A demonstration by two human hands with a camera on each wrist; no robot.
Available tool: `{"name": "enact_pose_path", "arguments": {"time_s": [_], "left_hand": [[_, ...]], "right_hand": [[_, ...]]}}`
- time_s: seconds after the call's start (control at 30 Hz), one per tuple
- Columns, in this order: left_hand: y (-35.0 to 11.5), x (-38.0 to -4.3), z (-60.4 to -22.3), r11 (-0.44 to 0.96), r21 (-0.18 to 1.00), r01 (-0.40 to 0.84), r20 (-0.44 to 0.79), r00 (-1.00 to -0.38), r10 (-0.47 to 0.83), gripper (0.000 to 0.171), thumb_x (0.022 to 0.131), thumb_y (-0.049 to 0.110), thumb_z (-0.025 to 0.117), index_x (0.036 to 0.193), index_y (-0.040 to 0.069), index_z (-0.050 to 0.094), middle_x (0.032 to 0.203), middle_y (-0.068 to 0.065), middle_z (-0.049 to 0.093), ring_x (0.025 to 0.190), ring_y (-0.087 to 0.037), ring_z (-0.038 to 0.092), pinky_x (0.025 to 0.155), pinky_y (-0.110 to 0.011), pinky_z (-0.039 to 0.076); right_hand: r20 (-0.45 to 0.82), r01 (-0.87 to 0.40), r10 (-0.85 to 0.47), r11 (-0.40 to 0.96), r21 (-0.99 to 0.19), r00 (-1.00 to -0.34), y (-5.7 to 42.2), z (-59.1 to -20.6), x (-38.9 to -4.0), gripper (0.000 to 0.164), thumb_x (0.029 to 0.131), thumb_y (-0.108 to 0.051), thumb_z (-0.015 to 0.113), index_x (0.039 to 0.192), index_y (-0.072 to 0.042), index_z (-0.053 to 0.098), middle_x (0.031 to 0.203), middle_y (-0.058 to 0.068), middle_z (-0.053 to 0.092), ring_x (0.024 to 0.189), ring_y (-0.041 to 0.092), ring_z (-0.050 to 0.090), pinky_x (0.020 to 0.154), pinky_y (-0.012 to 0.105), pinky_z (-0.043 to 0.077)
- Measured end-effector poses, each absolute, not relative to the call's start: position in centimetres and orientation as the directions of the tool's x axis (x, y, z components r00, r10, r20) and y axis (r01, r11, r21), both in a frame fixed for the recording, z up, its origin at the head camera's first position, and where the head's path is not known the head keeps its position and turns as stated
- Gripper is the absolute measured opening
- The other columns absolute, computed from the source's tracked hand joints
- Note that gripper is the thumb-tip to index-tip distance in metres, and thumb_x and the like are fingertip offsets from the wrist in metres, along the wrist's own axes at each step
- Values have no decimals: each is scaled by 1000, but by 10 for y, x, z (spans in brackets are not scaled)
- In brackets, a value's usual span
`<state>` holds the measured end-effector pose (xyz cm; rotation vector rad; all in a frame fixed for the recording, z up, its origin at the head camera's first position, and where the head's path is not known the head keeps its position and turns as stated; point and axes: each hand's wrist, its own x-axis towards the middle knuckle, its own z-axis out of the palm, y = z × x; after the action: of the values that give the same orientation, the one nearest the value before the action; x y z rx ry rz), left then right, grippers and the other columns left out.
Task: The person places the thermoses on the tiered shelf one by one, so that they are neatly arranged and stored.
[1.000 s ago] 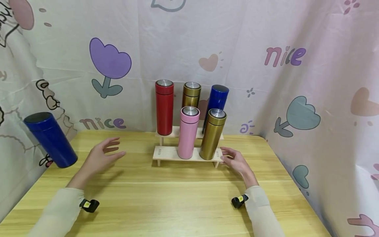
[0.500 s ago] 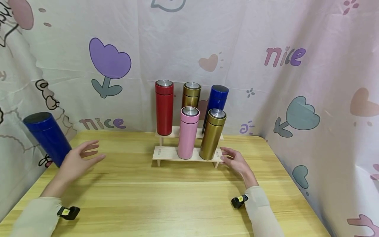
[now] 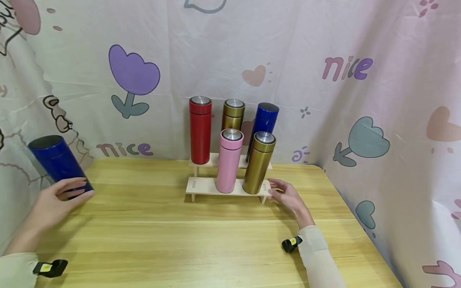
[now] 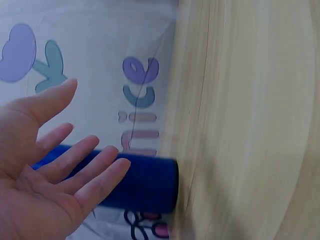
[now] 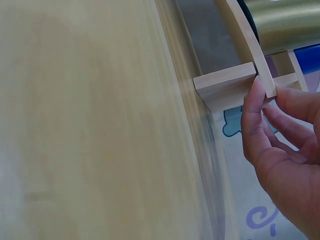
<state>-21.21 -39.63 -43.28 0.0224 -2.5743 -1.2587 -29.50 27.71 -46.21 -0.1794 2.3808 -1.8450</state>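
Note:
At the far left of the table stands a blue thermos bottle (image 3: 57, 162). My left hand (image 3: 48, 208) is right at its lower part, fingers spread and fairly straight; the left wrist view shows the palm and fingers in front of the bottle (image 4: 150, 185), and whether they touch it I cannot tell. My right hand (image 3: 286, 197) pinches the right end of a two-tier wooden rack (image 3: 203, 185) between thumb and fingers. On its lower shelf stand a pink thermos (image 3: 228, 168) and a gold thermos (image 3: 257, 168). A red thermos (image 3: 200, 136), another gold one (image 3: 233, 114) and a blue one (image 3: 265, 120) occupy the upper shelf.
The rack stands near the back of the wooden table (image 3: 201, 240). A printed curtain (image 3: 180, 48) hangs behind the table and along both sides.
My left hand has moved left and slightly down, from beside the blue thermos to in front of its lower part. The right hand and the rack have not moved.

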Motion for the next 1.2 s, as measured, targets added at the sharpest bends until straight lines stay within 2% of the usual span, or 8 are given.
{"name": "enact_pose_path", "arguments": {"time_s": [0.17, 0.37, 0.43, 0.5, 0.6, 0.67, 0.73, 1.2], "left_hand": [[-410, -210, -438, 675, 737, 26, 225, -952, -208, 71, 92, 40, 78, 144, -2, 53, 101, 50, 43, 82, 32, 49, 62, -2, 45], [-425, -206, -437, 652, 742, -154, 133, -920, -369, 65, 90, 47, 77, 134, 2, 59, 87, 49, 41, 72, 29, 40, 54, -8, 42], [-427, -205, -437, 656, 723, -217, 110, -902, -419, 68, 91, 47, 77, 135, -1, 59, 88, 30, 62, 70, 27, 35, 54, -11, 38], [-428, -204, -436, 662, 702, -263, 98, -885, -456, 77, 92, 45, 75, 141, -9, 52, 106, -3, 73, 72, 22, 33, 56, -15, 38], [-427, -205, -437, 650, 688, -321, 73, -861, -503, 82, 95, 41, 72, 148, -14, 42, 144, -42, 48, 87, -9, 62, 75, -37, 54], [-427, -207, -438, 628, 694, -352, 41, -852, -523, 86, 95, 40, 71, 150, -16, 35, 149, -45, 40, 112, -43, 60, 89, -59, 52], [-428, -208, -439, 616, 695, -372, 17, -848, -530, 90, 96, 40, 69, 153, -17, 29, 151, -46, 34, 132, -62, 40, 102, -73, 40], [-440, -223, -448, 614, 709, -346, -30, -885, -464, 101, 96, 49, 67, 160, -9, 15, 156, -46, 23, 135, -67, 36, 103, -75, 39]], "right_hand": [[-26, -17, -169, 245, -969, -985, 278, -462, -295, 56, 98, 3, 62, 151, 6, 44, 136, 32, 55, 97, 10, 68, 86, 25, 63], [-16, -29, -178, 246, -969, -984, 279, -464, -298, 56, 98, 2, 62, 151, 7, 43, 135, 31, 56, 97, 9, 68, 86, 25, 63], [-17, -28, -179, 248, -968, -984, 279, -464, -298, 56, 98, 2, 62, 151, 7, 43, 135, 32, 55, 97, 9, 68, 86, 25, 63], [-20, -26, -179, 247, -969, -984, 279, -464, -299, 56, 98, 2, 62, 151, 6, 44, 135, 32, 55, 97, 9, 67, 86, 25, 63], [-22, -22, -175, 243, -970, -984, 279, -463, -298, 56, 98, 3, 63, 151, 5, 45, 136, 32, 55, 96, 8, 67, 86, 25, 63], [-18, -28, -180, 246, -969, -984, 278, -463, -298, 56, 98, 3, 63, 151, 6, 45, 136, 32, 54, 96, 8, 67, 86, 25, 63], [-14, -32, -181, 248, -968, -983, 278, -463, -298, 56, 98, 3, 63, 151, 6, 45, 135, 32, 54, 96, 8, 67, 86, 25, 63], [-16, -31, -185, 247, -969, -983, 279, -463, -298, 56, 99, 3, 61, 151, 7, 43, 136, 33, 52, 97, 9, 66, 87, 25, 63]]}}
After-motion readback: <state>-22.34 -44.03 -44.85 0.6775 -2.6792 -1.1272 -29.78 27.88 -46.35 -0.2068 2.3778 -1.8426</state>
